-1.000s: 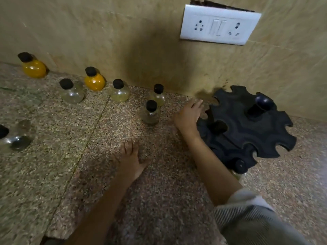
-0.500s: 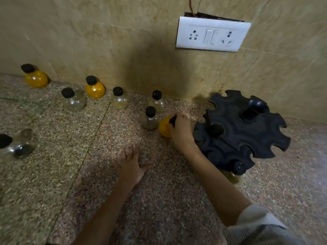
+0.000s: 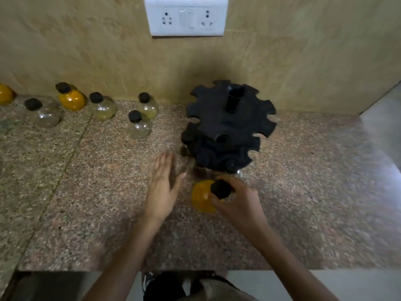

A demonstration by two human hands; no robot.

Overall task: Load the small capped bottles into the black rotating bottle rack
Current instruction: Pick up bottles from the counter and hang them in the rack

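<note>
1. Head view: fingers of my right hand (image 3: 238, 198) are clamped on the black cap of an orange bottle (image 3: 201, 199), held just at six o'clock of the black rack (image 3: 227, 127).
2. My left hand (image 3: 161, 187) hovers at nine o'clock of that bottle, fingers spread apart, gripping nothing.
3. Other capped bottles (image 3: 138, 124) stand on the granite counter (image 3: 86, 192) at nine to ten o'clock of the rack, near the wall.
</note>
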